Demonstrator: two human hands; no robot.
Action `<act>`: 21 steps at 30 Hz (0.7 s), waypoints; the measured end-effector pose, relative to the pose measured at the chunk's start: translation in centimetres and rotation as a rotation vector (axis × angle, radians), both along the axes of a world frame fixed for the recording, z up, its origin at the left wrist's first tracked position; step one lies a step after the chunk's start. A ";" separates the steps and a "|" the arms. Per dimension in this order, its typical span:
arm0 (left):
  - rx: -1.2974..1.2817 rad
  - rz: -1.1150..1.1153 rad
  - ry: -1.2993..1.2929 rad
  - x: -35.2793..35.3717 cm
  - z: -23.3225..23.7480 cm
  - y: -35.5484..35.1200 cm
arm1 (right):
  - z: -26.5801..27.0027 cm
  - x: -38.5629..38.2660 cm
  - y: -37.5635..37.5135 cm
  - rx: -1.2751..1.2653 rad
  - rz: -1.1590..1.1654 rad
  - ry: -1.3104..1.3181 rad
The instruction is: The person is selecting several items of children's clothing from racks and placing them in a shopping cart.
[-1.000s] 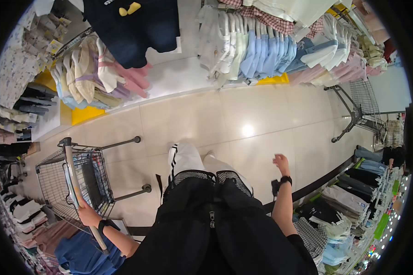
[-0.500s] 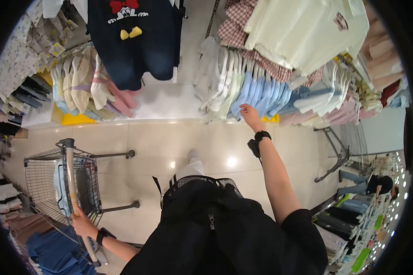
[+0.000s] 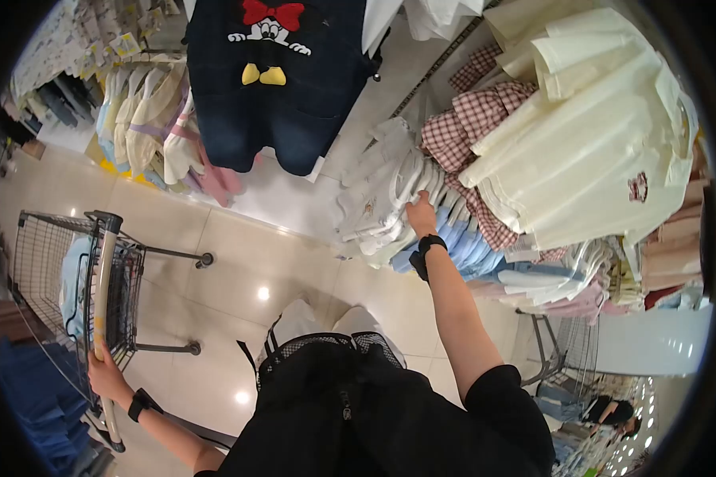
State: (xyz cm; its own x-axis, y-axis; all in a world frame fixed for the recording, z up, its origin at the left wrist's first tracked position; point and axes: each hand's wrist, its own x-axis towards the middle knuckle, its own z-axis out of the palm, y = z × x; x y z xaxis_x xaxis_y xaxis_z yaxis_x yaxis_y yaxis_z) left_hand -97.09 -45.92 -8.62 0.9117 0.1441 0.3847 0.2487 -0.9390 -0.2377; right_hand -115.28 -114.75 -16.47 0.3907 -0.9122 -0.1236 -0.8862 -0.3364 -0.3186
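Observation:
My left hand [image 3: 110,377] is wrapped round the pale handle [image 3: 103,306] of a wire shopping cart [image 3: 52,274]. Inside the cart lies something light blue [image 3: 77,274], partly hidden by the mesh. On the other side, my right hand [image 3: 422,216] reaches into a rack of small garments, its fingers bent among white hangers [image 3: 410,176]. What exactly they grip there is too small to make out. White tops [image 3: 374,211] hang to its left, and light blue garments [image 3: 461,238] hang just right of and below it.
Dark dungarees [image 3: 274,103] with a cartoon figure hang ahead. Cream tops [image 3: 589,135] over checked skirts [image 3: 477,119] overhang the rack at right. Another cart [image 3: 569,350] stands at far right, near a person [image 3: 608,411]. Blue clothes [image 3: 32,397] lie below my cart.
My right hand has moved from the front of the blue garments up to the hangers by the white tops. The view has turned and come closer to the rack. My left hand stays on the handle.

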 end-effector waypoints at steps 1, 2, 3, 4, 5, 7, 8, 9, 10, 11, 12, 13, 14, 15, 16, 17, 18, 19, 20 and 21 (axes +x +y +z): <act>-0.010 0.012 -0.003 -0.1 -0.5 -0.6 | -0.8 -0.4 -1.0 -0.095 -0.018 -0.005; 0.002 0.010 0.005 -0.5 0.1 -1.3 | -1.1 -0.9 -2.5 -0.074 0.010 0.019; 0.015 0.000 0.008 -0.6 0.6 -1.7 | -1.3 -1.7 -3.9 -0.054 0.030 0.039; 0.021 -0.007 -0.027 -0.7 0.4 -1.8 | -0.6 -2.3 -4.5 0.021 0.018 0.013; 0.029 0.000 -0.024 -0.8 0.4 -1.9 | 0.0 -3.1 -4.5 0.040 0.004 0.044; 0.030 0.007 0.006 -1.1 0.8 -2.5 | 0.2 -4.1 -4.4 -0.011 0.071 0.094; -0.005 0.012 0.003 -1.0 0.2 -2.8 | -0.1 -4.1 -4.2 -0.022 0.067 0.082; -0.003 0.015 0.003 -1.1 0.2 -2.8 | -0.5 -3.9 -4.0 -0.003 0.090 0.075; 0.008 0.004 -0.026 -1.2 -0.2 -2.8 | -0.9 -3.6 -3.9 0.013 0.114 0.068; 0.022 -0.003 -0.051 -1.5 -0.4 -2.8 | -1.4 -3.1 -3.8 0.014 0.120 0.069; 0.026 0.010 -0.051 -2.0 -0.2 -3.1 | -1.9 -2.3 -3.5 -0.016 0.162 0.017; 0.029 0.016 -0.034 -2.1 0.2 -3.7 | -2.3 -1.2 -2.7 -0.043 0.205 -0.040; 0.031 0.019 -0.023 -2.2 0.6 -4.0 | -2.5 0.1 -1.8 0.009 0.242 -0.036; 0.037 0.019 -0.034 -2.0 0.7 -4.1 | -2.3 1.5 -0.6 0.060 0.266 -0.035; 0.029 0.012 -0.035 -2.2 0.5 -4.2 | -0.9 3.0 1.4 0.036 0.295 -0.013; 0.021 0.003 -0.038 -2.3 0.2 -4.3 | -1.0 3.8 1.9 0.033 0.295 -0.024; 0.041 -0.010 -0.057 -2.2 0.6 -4.4 | -0.9 4.6 2.5 0.032 0.320 -0.071; 0.047 -0.009 -0.060 -2.3 0.5 -4.4 | -0.8 4.9 3.0 0.025 0.345 -0.117; 0.046 -0.020 -0.089 -2.5 0.4 -4.5 | -0.3 4.7 3.0 0.017 0.336 -0.132; 0.044 -0.031 -0.115 -2.6 0.3 -4.5 | -0.5 3.8 2.6 0.020 0.334 -0.131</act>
State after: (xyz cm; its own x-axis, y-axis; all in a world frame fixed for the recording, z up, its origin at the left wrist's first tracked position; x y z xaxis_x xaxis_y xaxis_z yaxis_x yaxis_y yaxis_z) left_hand -99.68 -50.47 -8.28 0.8651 0.0971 0.4921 0.2475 -0.9360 -0.2505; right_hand -111.47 -112.18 -16.94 0.6803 -0.7297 -0.0691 -0.6798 -0.5928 -0.4318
